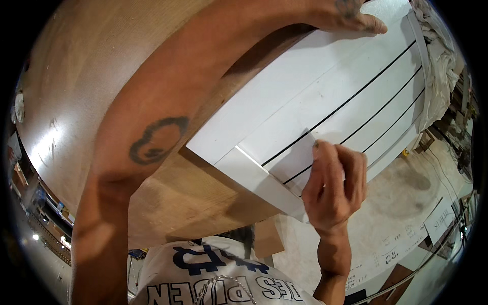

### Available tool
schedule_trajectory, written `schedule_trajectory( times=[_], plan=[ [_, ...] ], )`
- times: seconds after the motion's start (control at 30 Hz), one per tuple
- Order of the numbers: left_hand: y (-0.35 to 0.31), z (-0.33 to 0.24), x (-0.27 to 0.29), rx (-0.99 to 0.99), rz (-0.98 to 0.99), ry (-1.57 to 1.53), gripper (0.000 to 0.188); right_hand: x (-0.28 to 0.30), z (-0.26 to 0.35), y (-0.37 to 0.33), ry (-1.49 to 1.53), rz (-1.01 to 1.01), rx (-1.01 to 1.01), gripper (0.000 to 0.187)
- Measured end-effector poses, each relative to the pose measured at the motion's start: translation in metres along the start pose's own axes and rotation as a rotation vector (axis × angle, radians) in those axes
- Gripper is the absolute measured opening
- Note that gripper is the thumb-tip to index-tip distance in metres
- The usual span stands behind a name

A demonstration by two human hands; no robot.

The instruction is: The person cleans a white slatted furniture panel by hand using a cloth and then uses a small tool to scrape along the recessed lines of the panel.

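A white framed panel, much like a cabinet door, lies on a wooden table with its near right part reaching past the table edge. Dark straight grooves run along its inset face. My left arm stretches across the table, and my left hand, cut off by the picture's top, rests on the panel's far edge with a digit extended. Over the grooves near the close end, my right hand has its fingers curled in a pinch at the surface. Whatever it may hold is hidden by the fingers.
The brown wooden table top spreads to the left and under the panel. Crumpled pale cloth or plastic lies against the panel's far right end. Below on the right is a floor with a marked white sheet, cables and scraps.
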State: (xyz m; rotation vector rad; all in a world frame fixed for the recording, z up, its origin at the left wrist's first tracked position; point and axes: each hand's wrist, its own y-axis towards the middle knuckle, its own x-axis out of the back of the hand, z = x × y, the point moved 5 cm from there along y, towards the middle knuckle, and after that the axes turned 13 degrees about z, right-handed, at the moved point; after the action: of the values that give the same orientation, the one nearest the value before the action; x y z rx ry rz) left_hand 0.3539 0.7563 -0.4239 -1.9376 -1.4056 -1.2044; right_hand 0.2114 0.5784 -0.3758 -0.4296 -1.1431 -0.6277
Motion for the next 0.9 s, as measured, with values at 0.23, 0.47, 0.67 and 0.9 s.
schedule_trajectory(
  times=[0.23, 0.47, 0.67, 0.9],
  plan=[
    [0.000, -0.001, -0.004, 0.004, -0.011, -0.004, 0.069, 0.001, 0.001, -0.004, 0.001, 0.054, 0.012, 0.039],
    [0.000, -0.001, -0.005, -0.002, -0.011, -0.020, 0.069, -0.009, 0.004, 0.003, 0.038, -0.073, 0.027, 0.037],
    [-0.004, -0.003, -0.001, 0.002, 0.011, -0.037, 0.069, -0.018, -0.005, 0.015, 0.075, -0.183, 0.053, 0.023],
    [0.001, -0.004, -0.004, -0.036, -0.025, -0.054, 0.069, -0.032, 0.019, 0.003, 0.024, -0.010, 0.238, 0.024]
  ],
)
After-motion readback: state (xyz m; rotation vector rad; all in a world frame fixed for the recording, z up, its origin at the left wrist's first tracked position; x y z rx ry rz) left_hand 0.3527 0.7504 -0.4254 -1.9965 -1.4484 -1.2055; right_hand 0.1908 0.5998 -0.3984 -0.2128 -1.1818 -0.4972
